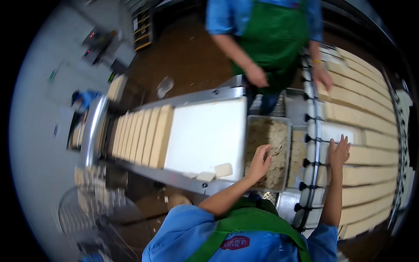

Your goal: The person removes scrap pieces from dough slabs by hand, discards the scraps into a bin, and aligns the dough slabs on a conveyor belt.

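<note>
My left hand (260, 160) hangs over a grey bin (288, 131) of thin pale scraps (276, 150), its fingers bent and apart with nothing in them. On the right, my right hand (339, 153) reaches over the conveyor with the long pale slabs, fingers spread, at the near ends of the slabs (371, 155) beside a gap in their row. A white belt (205, 135) lies to the left, bearing a row of upright pale slabs (142, 135) and small cut pieces (223, 170) near its corner.
A co-worker in a green apron (275, 39) stands across from me, one hand at the slabs on the right. A metal rail (315, 131) with black clamps edges the right conveyor. Another person (85, 98) is at the far left, near a metal roller (94, 131).
</note>
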Available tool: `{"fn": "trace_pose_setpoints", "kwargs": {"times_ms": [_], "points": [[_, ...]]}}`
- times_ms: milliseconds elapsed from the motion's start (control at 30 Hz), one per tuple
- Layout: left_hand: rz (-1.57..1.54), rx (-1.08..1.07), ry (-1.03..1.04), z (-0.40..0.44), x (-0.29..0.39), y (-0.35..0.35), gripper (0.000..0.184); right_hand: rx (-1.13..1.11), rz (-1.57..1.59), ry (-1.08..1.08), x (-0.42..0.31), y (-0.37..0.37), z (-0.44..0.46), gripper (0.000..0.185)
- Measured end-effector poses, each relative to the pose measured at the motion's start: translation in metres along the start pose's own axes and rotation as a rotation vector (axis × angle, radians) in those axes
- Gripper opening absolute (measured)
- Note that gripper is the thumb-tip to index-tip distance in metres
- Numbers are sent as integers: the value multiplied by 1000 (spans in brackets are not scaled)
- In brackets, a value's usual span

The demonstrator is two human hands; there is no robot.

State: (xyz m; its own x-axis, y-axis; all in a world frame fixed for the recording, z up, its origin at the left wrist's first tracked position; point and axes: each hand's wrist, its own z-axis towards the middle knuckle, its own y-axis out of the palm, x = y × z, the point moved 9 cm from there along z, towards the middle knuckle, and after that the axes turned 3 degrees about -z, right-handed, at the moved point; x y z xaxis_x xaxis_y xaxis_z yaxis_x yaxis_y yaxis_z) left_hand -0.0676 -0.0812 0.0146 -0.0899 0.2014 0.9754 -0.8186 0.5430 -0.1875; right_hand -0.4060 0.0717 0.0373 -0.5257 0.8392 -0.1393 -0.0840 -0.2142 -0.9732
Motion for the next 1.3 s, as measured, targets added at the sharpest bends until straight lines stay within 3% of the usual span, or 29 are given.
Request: {"fn": "trace_pose_setpoints", "kwargs": {"times_ms": [200,300,333,400,433,500,533,600,767,1000,1067,1200,1300], "points": [[156,424,27,-41,-34,-155,33,-172,49,-404,-175,27,-67,63],[276,663,-55,-75,-60,-257,35,-185,147,-621,-259,42,-110,63],[481,754,-31,-90,-58,-293,40,-226,192,-658,-287,45,-124,63],[667,889,-232,-123,-77,-360,61,-268,226,-704,-340,51,-150,63],[817,939,-507,-146,-106,-395,76,-296,223,-739,-366,59,-162,62],[908,1005,-642,-182,-129,-448,86,-346,219,-789,-419,68,-186,61],[899,1006,-643,-186,-128,-464,86,-370,222,-805,-443,73,-197,60],[744,978,-939,-205,-150,-496,90,-383,243,-820,-490,98,-218,62],[848,686,-661,-174,-154,-505,88,-440,155,-824,-608,126,-258,76],[815,573,-661,-147,-146,-499,88,-491,152,-830,-758,139,-289,71],[868,520,-717,-150,-159,-495,89,-508,191,-843,-785,135,-292,70],[1087,441,-554,-154,-182,-486,92,-697,140,-673,-795,144,-293,75],[1036,398,-704,-151,-173,-485,94,-597,170,-632,-780,139,-284,71]]}}
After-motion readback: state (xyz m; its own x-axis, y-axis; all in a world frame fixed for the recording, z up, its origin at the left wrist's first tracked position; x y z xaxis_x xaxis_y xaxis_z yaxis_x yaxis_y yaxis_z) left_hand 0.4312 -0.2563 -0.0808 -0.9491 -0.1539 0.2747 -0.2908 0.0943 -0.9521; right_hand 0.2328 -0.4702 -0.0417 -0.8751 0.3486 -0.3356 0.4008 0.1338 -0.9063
